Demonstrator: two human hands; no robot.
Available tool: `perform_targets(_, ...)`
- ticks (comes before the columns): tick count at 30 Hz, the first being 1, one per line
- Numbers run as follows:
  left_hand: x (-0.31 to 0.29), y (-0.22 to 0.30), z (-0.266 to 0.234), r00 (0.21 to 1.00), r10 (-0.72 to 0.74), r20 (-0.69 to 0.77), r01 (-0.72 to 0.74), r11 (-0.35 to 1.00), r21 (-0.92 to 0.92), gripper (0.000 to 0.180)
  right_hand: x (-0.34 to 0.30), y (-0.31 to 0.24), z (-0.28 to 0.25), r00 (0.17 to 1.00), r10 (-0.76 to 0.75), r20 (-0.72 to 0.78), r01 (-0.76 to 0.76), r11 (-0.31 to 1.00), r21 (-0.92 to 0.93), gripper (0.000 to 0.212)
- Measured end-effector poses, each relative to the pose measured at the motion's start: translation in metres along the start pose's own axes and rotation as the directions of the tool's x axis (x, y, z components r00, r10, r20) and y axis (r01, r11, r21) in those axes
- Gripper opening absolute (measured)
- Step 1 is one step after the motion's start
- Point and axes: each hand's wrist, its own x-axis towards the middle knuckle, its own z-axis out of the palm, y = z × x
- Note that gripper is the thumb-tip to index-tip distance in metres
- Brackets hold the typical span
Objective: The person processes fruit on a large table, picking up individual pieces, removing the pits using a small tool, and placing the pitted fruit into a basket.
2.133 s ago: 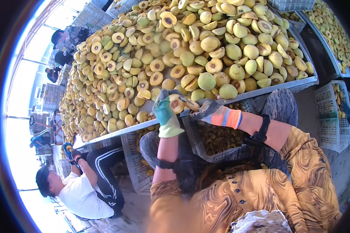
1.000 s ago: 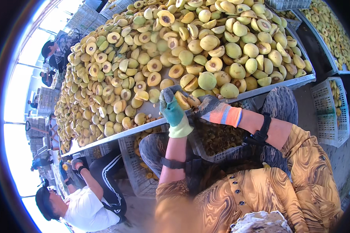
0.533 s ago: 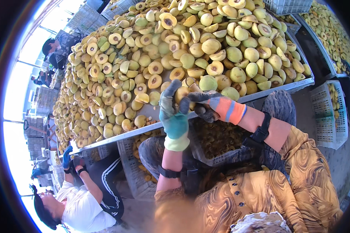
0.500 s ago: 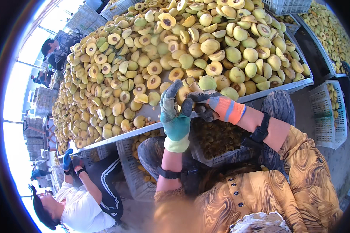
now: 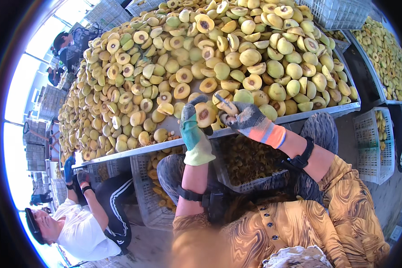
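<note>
My left hand (image 5: 193, 131), in a green and grey glove with a pale cuff, is closed around a yellow peach half (image 5: 204, 114). The cut face with its brown centre points up toward me. Beside it, my right hand (image 5: 251, 119), in a dark grey glove with an orange cuff, grips a small tool (image 5: 227, 106) with a wooden handle and a narrow metal tip. That tip is apart from the peach half. Both hands are over the near edge of a metal table (image 5: 169, 145) heaped with halved peaches (image 5: 156, 67).
Below the table edge, one crate (image 5: 250, 183) holds dark scraps and another (image 5: 149, 205) holds peach pieces. A white crate (image 5: 364, 149) stands at right. A second heaped table (image 5: 384, 58) lies beyond. At left sits a co-worker (image 5: 82, 223) in a white shirt.
The right hand with the tool has drawn away to the right from the peach half. The left hand has turned the half so that its cut face shows.
</note>
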Motion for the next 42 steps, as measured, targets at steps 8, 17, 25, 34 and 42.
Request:
perform_targets(8,0.015,-0.013,0.013,0.959,0.258,0.115,-0.254,0.966,-0.042,0.026,0.0,0.0,-0.002,0.991,-0.018,0.135,-0.02,0.961,0.275,0.03)
perform_targets(17,0.0,-0.024,0.015,0.869,0.495,0.004,-0.484,0.847,0.222,0.016,-0.006,0.034,0.013,0.953,-0.219,0.211,0.294,0.842,-0.453,0.035)
perform_targets(25,0.003,-0.045,0.008,0.803,0.587,0.1,-0.573,0.718,0.395,0.014,-0.021,0.037,-0.004,0.829,-0.277,0.486,0.545,0.593,-0.592,0.062)
perform_targets(34,0.013,0.012,0.009,0.813,0.139,0.565,-0.198,0.979,0.043,0.027,-0.016,-0.008,-0.029,0.354,-0.022,0.935,-0.843,0.427,0.329,0.025)
perform_targets(42,0.007,-0.002,0.008,0.685,0.066,0.726,-0.19,0.978,0.091,0.052,-0.031,-0.014,-0.024,0.137,-0.123,0.983,-0.932,0.319,0.17,0.029)
